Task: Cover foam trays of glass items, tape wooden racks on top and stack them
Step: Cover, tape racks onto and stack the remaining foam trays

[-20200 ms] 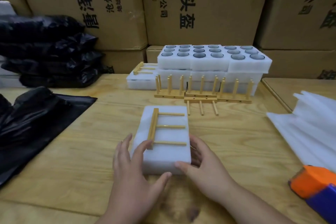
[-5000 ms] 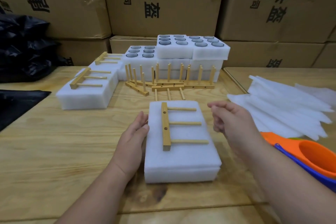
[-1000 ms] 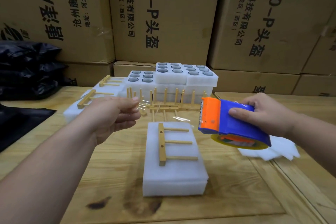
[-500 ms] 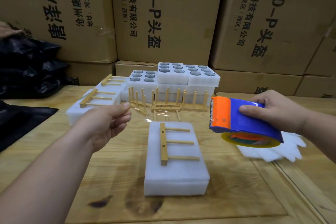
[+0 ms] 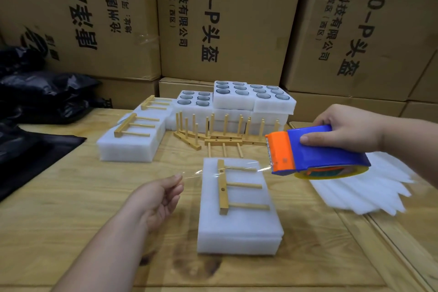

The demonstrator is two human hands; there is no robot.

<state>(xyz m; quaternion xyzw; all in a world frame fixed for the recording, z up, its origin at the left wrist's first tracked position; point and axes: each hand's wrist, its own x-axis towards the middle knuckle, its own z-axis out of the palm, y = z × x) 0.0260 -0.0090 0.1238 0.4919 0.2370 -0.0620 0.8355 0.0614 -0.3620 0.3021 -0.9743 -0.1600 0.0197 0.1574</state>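
The clear tape strip (image 5: 233,169) has dropped low over the three-peg wooden rack (image 5: 224,186) on the covered white foam tray (image 5: 239,227) at table centre: left hand (image 5: 163,197), nine o'clock, pinches its end; right hand (image 5: 348,130), three o'clock, grips the blue-and-orange tape dispenser (image 5: 308,152). Sticking down looks imminent.

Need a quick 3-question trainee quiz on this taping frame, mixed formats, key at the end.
1. True or false: the right hand grips the tape dispenser.
2. Multiple choice: the left hand pinches A) a wooden rack, B) the free end of the clear tape, C) a foam sheet.
3. Fill in: the tape spans above the wooden rack lying on the covered ____ tray.

Key: 1 true; 2 B; 3 foam.
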